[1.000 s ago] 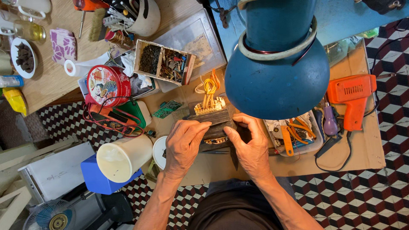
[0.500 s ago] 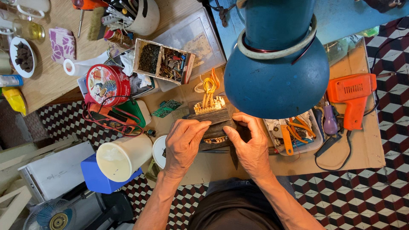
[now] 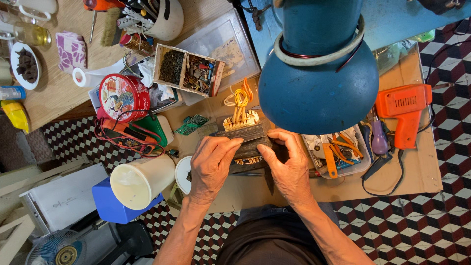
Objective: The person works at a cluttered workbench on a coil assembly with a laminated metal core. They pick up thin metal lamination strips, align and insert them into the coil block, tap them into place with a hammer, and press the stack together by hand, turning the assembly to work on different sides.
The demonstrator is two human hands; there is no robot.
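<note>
— Dark laminated metal transformer core [image 3: 247,140] with yellow leads: where is it?
— On the cardboard-covered bench, gripped by both the left hand [image 3: 211,164] and right hand [image 3: 289,169].
— What crowds it?
— A big blue lamp shade [image 3: 319,93] overhangs it; an orange electric drill [image 3: 405,113] lies right, a red round tin [image 3: 123,97] left.

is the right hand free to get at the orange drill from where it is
Probably yes, but not yet: the right hand is on the dark transformer block, shared with the left hand. The orange drill lies uncovered to its right, with only the tray of tools between them.
</note>
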